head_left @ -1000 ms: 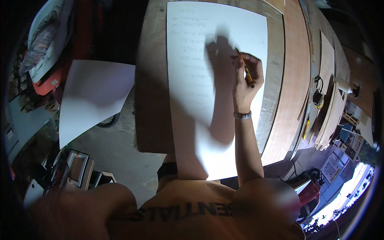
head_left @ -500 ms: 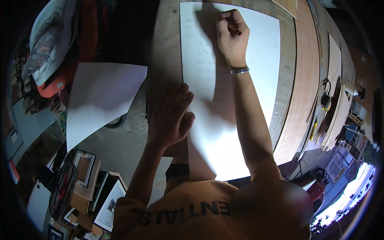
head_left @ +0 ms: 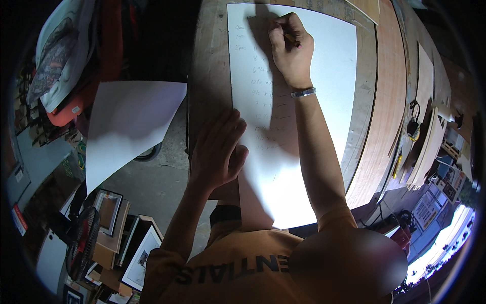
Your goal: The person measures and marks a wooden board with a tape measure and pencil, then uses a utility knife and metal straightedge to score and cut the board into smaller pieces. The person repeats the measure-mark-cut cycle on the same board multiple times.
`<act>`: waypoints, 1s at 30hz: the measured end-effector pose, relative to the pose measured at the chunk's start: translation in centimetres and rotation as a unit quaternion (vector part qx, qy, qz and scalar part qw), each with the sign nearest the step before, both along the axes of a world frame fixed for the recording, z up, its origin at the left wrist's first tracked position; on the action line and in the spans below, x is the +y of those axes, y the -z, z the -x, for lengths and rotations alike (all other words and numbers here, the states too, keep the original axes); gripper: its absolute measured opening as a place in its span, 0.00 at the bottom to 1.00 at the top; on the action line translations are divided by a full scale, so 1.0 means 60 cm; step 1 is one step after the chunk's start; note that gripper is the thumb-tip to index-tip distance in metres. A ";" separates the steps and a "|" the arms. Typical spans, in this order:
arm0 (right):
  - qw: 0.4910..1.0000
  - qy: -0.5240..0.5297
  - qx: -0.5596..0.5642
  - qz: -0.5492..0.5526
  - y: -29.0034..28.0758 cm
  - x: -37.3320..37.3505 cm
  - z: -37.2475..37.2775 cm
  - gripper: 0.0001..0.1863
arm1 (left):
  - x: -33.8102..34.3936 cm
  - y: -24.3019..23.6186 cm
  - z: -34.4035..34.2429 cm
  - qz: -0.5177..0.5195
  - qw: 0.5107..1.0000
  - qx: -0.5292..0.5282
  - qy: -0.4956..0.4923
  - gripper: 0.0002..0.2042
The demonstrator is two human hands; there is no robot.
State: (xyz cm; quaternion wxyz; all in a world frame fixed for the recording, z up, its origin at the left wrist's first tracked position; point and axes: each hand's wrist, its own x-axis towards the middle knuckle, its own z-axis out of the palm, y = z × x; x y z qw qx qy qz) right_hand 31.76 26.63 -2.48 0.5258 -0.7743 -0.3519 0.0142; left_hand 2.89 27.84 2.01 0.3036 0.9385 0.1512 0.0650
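A large white sheet (head_left: 329, 76) lies on the wooden worktable (head_left: 214, 55), with rows of faint handwritten figures down its left part. Near the sheet's far end, my right hand (head_left: 294, 55) is closed around a pencil (head_left: 292, 40); its reddish end shows beside the thumb, while the tip is hidden by the fingers. A metal bracelet (head_left: 304, 92) circles that wrist. My left hand (head_left: 218, 149) rests flat over the sheet's left edge, fingers stretched out and holding nothing. Shadows of my arm and hand fall across the writing.
A second white sheet (head_left: 129, 121) is at the left, beyond the table edge. Below it stand a black fan (head_left: 83, 238) and several picture frames (head_left: 142, 261). Wood panels (head_left: 387, 101) lie along the right, with a yellow-black tape measure (head_left: 414, 131) farther right.
My right hand, with the pencil, has shifted slightly left over the sheet. The left hand stays at the edge, and the view has moved a little.
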 end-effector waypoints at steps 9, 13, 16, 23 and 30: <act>0.995 0.026 0.016 -0.098 -0.003 -0.002 -0.003 0.05 | 0.001 -0.002 -0.002 -0.003 1.000 -0.023 0.000 0.30; 0.928 0.066 0.263 -0.255 -0.027 -0.047 -0.023 0.16 | 0.001 -0.011 -0.002 0.004 1.000 0.005 0.003 0.31; 0.952 0.045 0.195 -0.230 -0.050 -0.100 -0.046 0.25 | -0.002 -0.011 -0.006 0.003 1.000 0.010 -0.005 0.31; 0.833 0.142 0.465 -0.263 -0.084 -0.068 -0.154 0.14 | -0.014 -0.008 -0.019 -0.100 0.994 0.047 -0.026 0.30; 0.814 0.109 0.521 -0.231 -0.091 0.003 -0.220 0.14 | -0.028 -0.017 -0.028 -0.184 0.976 0.100 -0.064 0.30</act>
